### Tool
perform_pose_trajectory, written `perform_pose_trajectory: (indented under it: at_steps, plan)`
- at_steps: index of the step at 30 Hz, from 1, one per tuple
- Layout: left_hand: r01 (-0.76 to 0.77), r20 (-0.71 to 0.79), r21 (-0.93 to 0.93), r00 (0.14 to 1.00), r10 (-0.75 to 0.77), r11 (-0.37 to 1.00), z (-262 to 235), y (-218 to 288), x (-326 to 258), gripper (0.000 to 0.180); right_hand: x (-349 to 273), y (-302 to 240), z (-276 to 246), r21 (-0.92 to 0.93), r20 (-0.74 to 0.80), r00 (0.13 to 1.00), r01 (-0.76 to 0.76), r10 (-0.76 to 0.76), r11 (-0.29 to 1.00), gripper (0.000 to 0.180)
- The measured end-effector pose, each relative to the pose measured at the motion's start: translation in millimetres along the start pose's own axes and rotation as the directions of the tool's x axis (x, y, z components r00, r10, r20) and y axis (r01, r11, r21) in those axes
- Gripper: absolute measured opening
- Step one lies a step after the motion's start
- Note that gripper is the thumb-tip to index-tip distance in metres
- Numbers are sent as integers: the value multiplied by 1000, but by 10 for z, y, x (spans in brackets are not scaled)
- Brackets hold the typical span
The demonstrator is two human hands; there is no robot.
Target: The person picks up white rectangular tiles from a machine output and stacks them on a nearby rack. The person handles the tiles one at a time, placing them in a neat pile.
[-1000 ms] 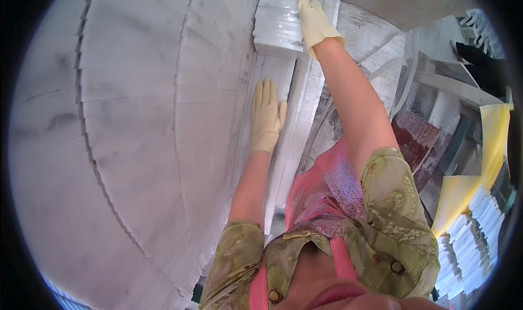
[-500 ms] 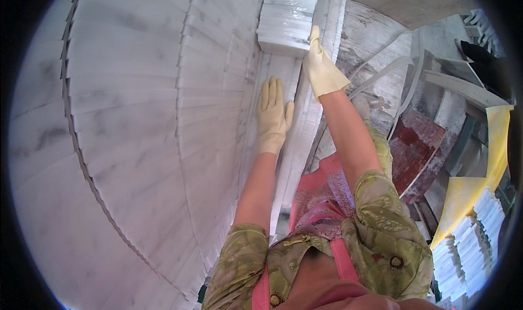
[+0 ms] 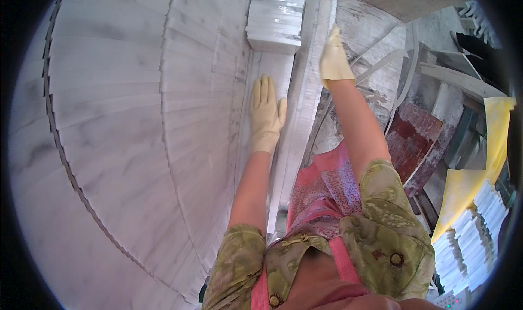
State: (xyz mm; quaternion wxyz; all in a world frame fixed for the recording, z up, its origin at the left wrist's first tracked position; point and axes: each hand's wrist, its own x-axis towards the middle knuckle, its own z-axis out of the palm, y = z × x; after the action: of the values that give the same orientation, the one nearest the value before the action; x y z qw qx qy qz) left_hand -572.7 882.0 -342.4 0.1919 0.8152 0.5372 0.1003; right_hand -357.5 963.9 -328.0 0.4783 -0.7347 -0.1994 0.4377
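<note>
Beyond my left hand [image 3: 266, 118], fingers [image 3: 264, 89] straight and narrowly spaced, sits a white slab stack [image 3: 274, 18]. Right hand [image 3: 335, 60]: finger spread I cannot tell.

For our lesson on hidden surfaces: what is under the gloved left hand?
A pale flat surface shows beyond the gloved left hand; whatever the hand covers cannot be seen.

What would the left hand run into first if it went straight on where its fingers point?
The left hand would probably meet the stack of white slabs, at its near end, though its height against the stack is hard to judge.
</note>
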Motion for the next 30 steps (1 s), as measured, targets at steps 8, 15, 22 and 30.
perform_pose_trajectory:
  at_steps: [8,15,22,30]
  plan:
    - [28,16,-46,999,-28,999,-57,32,6,67,-161,-190,436,-255,149,872,489,-466,834,62]
    - [25,4,-7,1000,-25,1000,-41,17,8,71,-181,-327,442,-3,124,775,625,-620,780,63]
    - [24,6,-76,1000,-24,997,1,0,9,70,-485,-260,344,-346,367,740,671,-564,656,69]
    - [7,-17,-9,1000,-7,1000,7,-1,2,69,-350,-443,605,-298,51,966,255,-252,920,93]
